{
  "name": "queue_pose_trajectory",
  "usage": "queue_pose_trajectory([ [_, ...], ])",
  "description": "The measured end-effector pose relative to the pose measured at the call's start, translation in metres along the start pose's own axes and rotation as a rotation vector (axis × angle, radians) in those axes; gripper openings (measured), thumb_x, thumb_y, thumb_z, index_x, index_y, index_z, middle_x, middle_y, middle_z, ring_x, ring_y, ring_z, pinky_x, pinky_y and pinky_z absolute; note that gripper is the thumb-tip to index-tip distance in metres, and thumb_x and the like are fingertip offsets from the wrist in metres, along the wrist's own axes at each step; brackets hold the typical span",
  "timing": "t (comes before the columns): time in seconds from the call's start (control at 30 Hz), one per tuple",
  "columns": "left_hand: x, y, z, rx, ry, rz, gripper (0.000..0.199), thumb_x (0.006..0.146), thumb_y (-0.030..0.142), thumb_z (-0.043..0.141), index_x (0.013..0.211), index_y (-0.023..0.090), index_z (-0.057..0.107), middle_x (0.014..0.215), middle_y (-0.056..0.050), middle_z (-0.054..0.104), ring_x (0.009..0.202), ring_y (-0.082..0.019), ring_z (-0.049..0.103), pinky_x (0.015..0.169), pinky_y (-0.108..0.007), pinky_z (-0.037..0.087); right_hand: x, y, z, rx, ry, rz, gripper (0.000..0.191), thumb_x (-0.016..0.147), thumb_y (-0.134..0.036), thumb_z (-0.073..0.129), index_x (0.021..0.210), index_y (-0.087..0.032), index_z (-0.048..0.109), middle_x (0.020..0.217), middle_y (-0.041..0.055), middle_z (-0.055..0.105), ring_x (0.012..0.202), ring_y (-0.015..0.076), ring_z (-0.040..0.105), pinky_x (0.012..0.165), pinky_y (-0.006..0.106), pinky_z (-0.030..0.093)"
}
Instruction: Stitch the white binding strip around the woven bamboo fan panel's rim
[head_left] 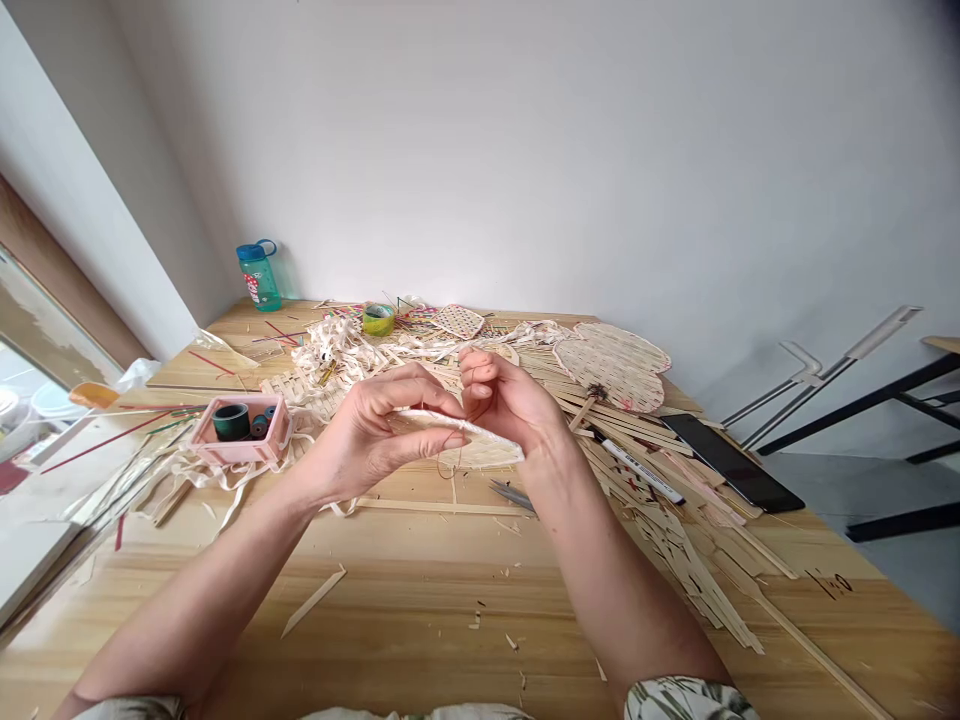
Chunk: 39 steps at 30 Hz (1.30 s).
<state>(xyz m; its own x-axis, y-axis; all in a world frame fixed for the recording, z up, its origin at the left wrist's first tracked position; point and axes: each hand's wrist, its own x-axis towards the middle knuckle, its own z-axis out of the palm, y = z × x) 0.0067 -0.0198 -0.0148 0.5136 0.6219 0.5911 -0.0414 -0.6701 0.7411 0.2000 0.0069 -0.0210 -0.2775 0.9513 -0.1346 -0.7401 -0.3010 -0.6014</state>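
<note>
My left hand (pixel 394 425) is closed on the edge of a pale woven bamboo piece (pixel 491 452) with a white bound rim, thumb in front and fingers behind. The piece is held tilted above the table, seen nearly edge-on. A thin reddish-brown thread (pixel 441 470) loops below the rim near my left thumb. Just beyond the rim is my right hand (pixel 510 395), its fingers curled and pinched together, with thread running by the fingertips. Whether a needle is there is too small to tell. Partly behind my right forearm lie scissors (pixel 511 493).
A pink basket (pixel 240 450) with thread spools stands left; a teal bottle (pixel 259 277) is at the back. Green tape (pixel 378 320), a woven fan (pixel 615 362), a marker (pixel 641 468), a black phone-like slab (pixel 731 462) and bamboo strips (pixel 694 570) lie across the table.
</note>
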Motion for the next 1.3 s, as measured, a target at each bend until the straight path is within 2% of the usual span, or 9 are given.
queue_pose_trajectory([
  [0.2,0.002,0.001,-0.001,-0.021,-0.008,0.001,0.004,0.089,0.022,0.079,0.09,0.018,0.08,0.088,-0.004,0.073,0.086,-0.013,0.065,0.082,-0.025,0.052,0.001,0.0,-0.002,0.072,-0.037,0.029,0.033,0.099,-0.001,0.053,0.073,-0.021,0.049,0.051,-0.0116,0.055,0.041,0.0029,0.056,0.043,0.009,0.049],
  [0.47,0.004,0.005,-0.001,-0.033,-0.031,-0.021,0.005,0.09,0.02,0.076,0.09,0.017,0.08,0.087,-0.004,0.072,0.085,-0.014,0.065,0.081,-0.025,0.051,0.003,-0.001,-0.005,0.11,-0.028,0.042,0.025,0.096,0.0,0.055,0.082,-0.02,0.053,0.054,-0.0115,0.059,0.043,0.0037,0.059,0.043,0.011,0.049],
  [0.67,0.003,0.005,-0.002,-0.005,-0.029,-0.026,0.007,0.091,0.021,0.075,0.089,0.017,0.079,0.087,-0.004,0.073,0.084,-0.013,0.066,0.08,-0.025,0.052,0.004,0.001,-0.005,0.113,-0.018,0.026,0.026,0.096,-0.002,0.054,0.079,-0.021,0.051,0.05,-0.012,0.054,0.041,0.0045,0.057,0.043,0.012,0.049],
  [0.87,0.002,0.005,-0.005,0.028,-0.027,-0.031,0.009,0.093,0.023,0.074,0.089,0.017,0.078,0.089,-0.005,0.075,0.084,-0.014,0.067,0.08,-0.025,0.052,0.005,-0.004,-0.01,0.132,-0.016,-0.055,0.039,0.096,0.001,0.052,0.069,-0.024,0.038,0.05,-0.013,0.047,0.04,0.0031,0.052,0.043,0.011,0.045],
  [1.1,0.003,0.008,-0.006,0.033,-0.061,-0.039,0.009,0.094,0.021,0.072,0.089,0.016,0.077,0.087,-0.004,0.072,0.082,-0.012,0.065,0.077,-0.023,0.05,0.009,-0.017,-0.016,0.169,0.071,-0.139,0.042,0.104,-0.002,0.038,0.067,-0.024,0.034,0.046,-0.0134,0.041,0.035,0.0027,0.045,0.038,0.011,0.039],
  [1.3,0.002,0.01,-0.006,0.052,-0.075,-0.035,0.008,0.094,0.021,0.071,0.089,0.017,0.077,0.087,-0.003,0.071,0.082,-0.012,0.065,0.077,-0.023,0.05,0.02,-0.036,-0.036,0.16,0.17,-0.248,0.044,0.106,-0.003,0.032,0.067,-0.024,0.031,0.043,-0.0139,0.038,0.032,0.0018,0.042,0.037,0.011,0.035],
])
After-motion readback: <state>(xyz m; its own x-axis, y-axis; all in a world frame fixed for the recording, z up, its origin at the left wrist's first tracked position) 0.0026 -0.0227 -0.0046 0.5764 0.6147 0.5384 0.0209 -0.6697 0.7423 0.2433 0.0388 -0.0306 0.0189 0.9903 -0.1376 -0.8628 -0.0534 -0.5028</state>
